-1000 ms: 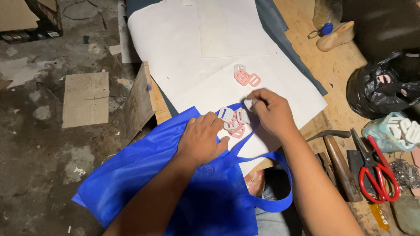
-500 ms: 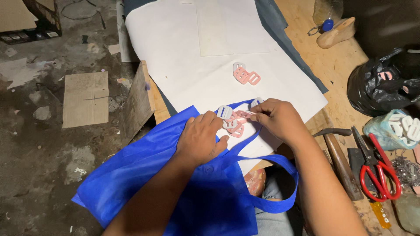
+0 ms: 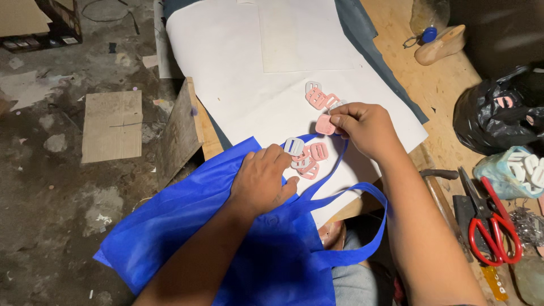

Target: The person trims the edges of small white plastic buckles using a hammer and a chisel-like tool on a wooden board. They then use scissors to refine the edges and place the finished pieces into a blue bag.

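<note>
My left hand point(image 3: 262, 182) presses on the mouth of a blue fabric bag point(image 3: 187, 238) lying over the table edge, its fingers beside a white plastic buckle point(image 3: 293, 146) and a small heap of pink buckles point(image 3: 310, 160). My right hand point(image 3: 365, 127) pinches one pink buckle point(image 3: 324, 125) above a large white sheet point(image 3: 272, 73). A second small pile of pink and white buckles point(image 3: 319, 97) lies just beyond that hand. The bag's blue handle loops point(image 3: 362, 198) run under my right forearm.
Red-handled scissors point(image 3: 492, 221), a hammer point(image 3: 442, 190) and a black plastic bag point(image 3: 501, 113) lie on the wooden table point(image 3: 419, 79) at right. A wooden shoe form point(image 3: 439, 44) sits at the far right. Cardboard pieces point(image 3: 112, 126) lie on the dirty floor at left.
My right hand has lifted a pink buckle from the heap by the bag and moved up and right toward the far pile. My left hand stayed on the bag.
</note>
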A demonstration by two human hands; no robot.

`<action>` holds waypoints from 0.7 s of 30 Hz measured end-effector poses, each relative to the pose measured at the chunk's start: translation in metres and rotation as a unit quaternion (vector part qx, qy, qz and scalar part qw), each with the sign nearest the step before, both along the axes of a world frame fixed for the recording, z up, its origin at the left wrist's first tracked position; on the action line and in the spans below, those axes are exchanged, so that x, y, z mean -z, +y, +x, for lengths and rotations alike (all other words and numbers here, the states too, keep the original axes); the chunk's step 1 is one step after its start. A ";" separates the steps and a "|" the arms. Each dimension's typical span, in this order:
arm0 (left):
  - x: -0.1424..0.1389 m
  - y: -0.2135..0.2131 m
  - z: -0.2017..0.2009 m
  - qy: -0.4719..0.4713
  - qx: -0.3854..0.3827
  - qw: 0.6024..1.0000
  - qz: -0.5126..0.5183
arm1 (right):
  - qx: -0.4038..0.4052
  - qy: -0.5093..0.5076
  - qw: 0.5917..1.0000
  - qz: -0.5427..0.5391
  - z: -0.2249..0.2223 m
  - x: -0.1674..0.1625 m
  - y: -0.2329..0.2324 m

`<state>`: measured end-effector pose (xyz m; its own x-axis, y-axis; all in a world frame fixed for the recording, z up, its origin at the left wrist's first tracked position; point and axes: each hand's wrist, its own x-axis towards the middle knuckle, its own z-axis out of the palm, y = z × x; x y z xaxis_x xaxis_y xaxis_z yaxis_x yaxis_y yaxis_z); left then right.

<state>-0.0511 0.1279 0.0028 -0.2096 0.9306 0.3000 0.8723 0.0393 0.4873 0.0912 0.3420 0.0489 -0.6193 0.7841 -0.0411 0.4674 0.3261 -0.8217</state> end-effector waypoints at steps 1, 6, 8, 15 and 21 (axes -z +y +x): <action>0.000 0.000 0.000 -0.001 0.001 1.000 0.005 | -0.001 0.016 1.000 -0.012 -0.003 0.001 0.003; 0.002 -0.001 -0.001 0.002 0.001 1.000 -0.001 | 0.023 0.015 0.999 0.026 -0.019 -0.005 0.013; 0.003 -0.001 -0.002 0.001 0.000 1.000 0.014 | 0.038 -0.076 0.985 0.148 -0.016 -0.008 0.007; 0.004 0.000 -0.001 0.010 0.001 1.000 0.007 | -0.129 -0.137 0.958 0.216 0.006 0.010 -0.042; 0.003 0.002 0.002 0.012 -0.005 1.000 0.006 | -0.058 -0.119 0.977 0.164 0.008 0.003 -0.052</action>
<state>-0.0489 0.1297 0.0002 -0.2106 0.9248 0.3168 0.8837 0.0416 0.4662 0.0994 0.2900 0.0462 -0.7083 0.7043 0.0465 0.5774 0.6160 -0.5358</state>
